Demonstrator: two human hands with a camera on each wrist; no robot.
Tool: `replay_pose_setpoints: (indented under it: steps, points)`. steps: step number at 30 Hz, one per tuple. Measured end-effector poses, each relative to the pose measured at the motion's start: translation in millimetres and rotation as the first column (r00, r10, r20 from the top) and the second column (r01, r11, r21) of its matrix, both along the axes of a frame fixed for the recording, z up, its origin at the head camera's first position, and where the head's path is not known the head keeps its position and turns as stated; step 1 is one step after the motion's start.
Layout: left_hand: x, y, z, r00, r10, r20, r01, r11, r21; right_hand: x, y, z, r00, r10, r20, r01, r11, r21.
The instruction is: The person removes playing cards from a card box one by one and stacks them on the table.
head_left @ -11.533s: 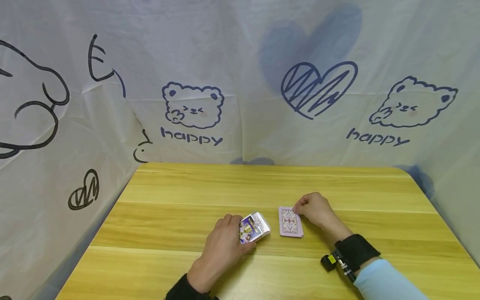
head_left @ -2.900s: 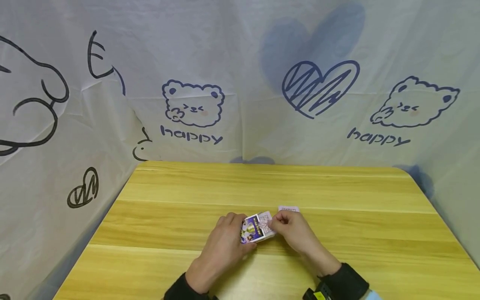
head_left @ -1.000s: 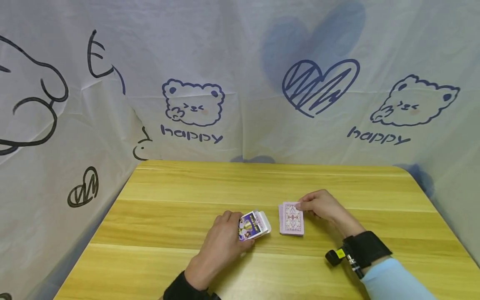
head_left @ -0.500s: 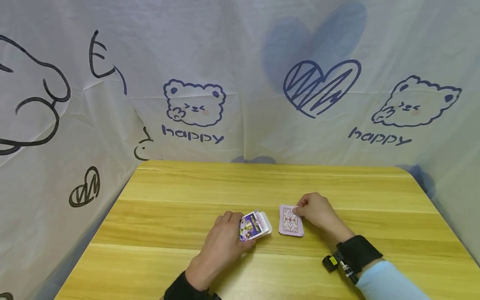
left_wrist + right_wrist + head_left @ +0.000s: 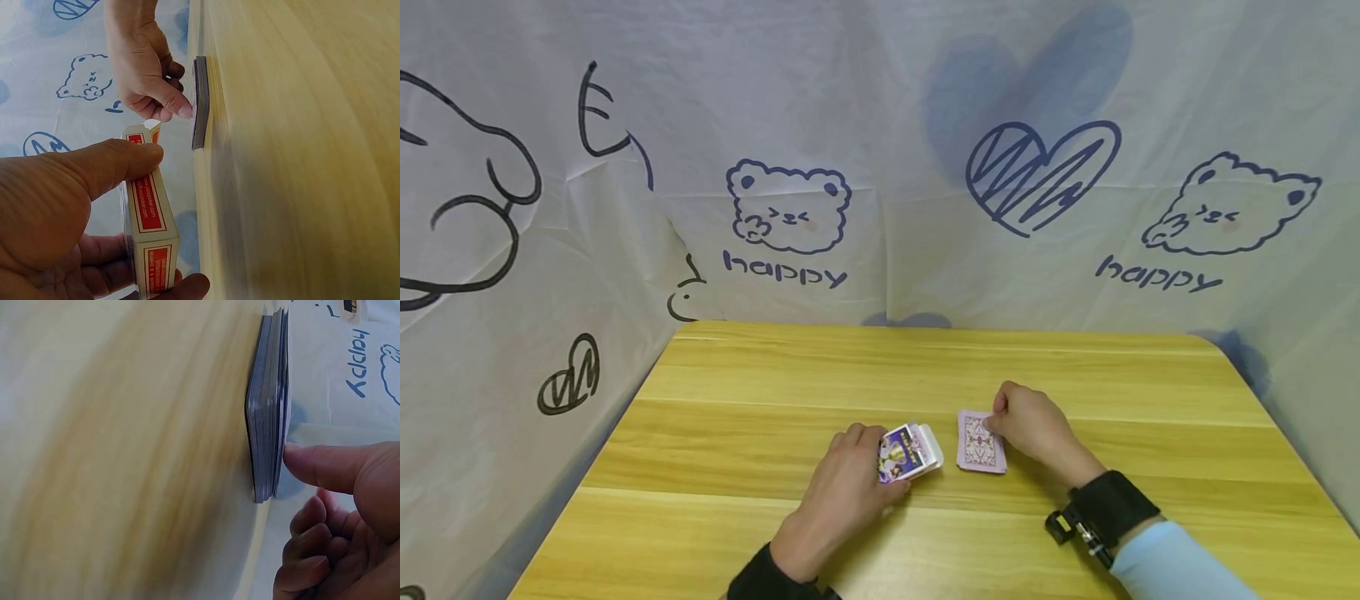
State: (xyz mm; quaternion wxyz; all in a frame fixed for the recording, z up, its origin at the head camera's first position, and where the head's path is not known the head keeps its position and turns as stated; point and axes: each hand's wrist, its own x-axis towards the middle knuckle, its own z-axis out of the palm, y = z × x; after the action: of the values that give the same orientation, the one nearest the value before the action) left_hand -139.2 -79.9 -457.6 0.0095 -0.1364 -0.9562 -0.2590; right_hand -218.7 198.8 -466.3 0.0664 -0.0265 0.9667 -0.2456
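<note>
My left hand grips a playing card box above the table's middle, thumb on one side and fingers on the other. Its flap end stands open toward the right, with a card back showing just inside. In the left wrist view, red print marks the box's narrow side. Right of it, a stack of playing cards lies face down, pink-bordered with ornate backs. The thumb of my right hand touches the top card near its far right corner, the other fingers loosely bent off the cards. In the right wrist view the stack's edges look slightly uneven.
The wooden table has a light, yellowish grain. Behind it and along both sides hangs a white cloth with drawn bears, hearts and lettering. A black strap with a small camera sits on the right wrist.
Since about three seconds ago, my right hand has moved from the box's mouth to the stack, carrying cards there. The top cards shifted left into line, and its fingers came off them. The left hand stayed.
</note>
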Motion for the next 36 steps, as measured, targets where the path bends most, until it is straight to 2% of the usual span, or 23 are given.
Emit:
replay_pose_setpoints:
  steps: [7,9,12,14,17,21,26,36]
  points:
    - [0.0,0,0.1,1.0,0.002,0.003,-0.002,1.0,0.001,2.0,0,0.7,0.999,-0.023,-0.03,0.022,1.0,-0.018]
    - [-0.4,0,-0.5,1.0,0.003,-0.001,-0.003,1.0,-0.001,3.7,1,1.4,0.998,-0.037,-0.043,0.035,0.998,-0.052]
    - [-0.5,0,-1.7,1.0,0.006,-0.009,-0.006,1.0,-0.004,9.8,-2,4.6,0.995,-0.062,-0.073,0.05,0.986,-0.156]
    - [-0.4,0,-2.4,1.0,0.009,-0.017,-0.009,1.0,-0.01,17.1,-7,7.4,0.993,-0.073,-0.088,0.05,0.968,-0.247]
    - [0.2,1,-3.5,1.0,0.01,-0.024,-0.01,1.0,-0.021,31.5,-19,11.7,0.992,-0.094,-0.084,0.055,0.922,-0.382]
    - [0.9,1,-4.9,0.999,0.0,-0.053,-0.002,0.999,-0.038,49.2,-41,13.8,0.993,-0.099,-0.061,0.056,0.867,-0.496]
    - [1.8,2,-6.7,0.996,-0.015,-0.087,0.011,0.998,-0.054,63.4,-61,9.2,0.996,-0.078,-0.035,0.047,0.838,-0.543]
    - [3.2,4,-6.5,0.997,-0.031,-0.068,0.028,0.998,-0.05,68.0,-66,4.2,0.998,-0.043,0.042,0.059,0.841,-0.538]
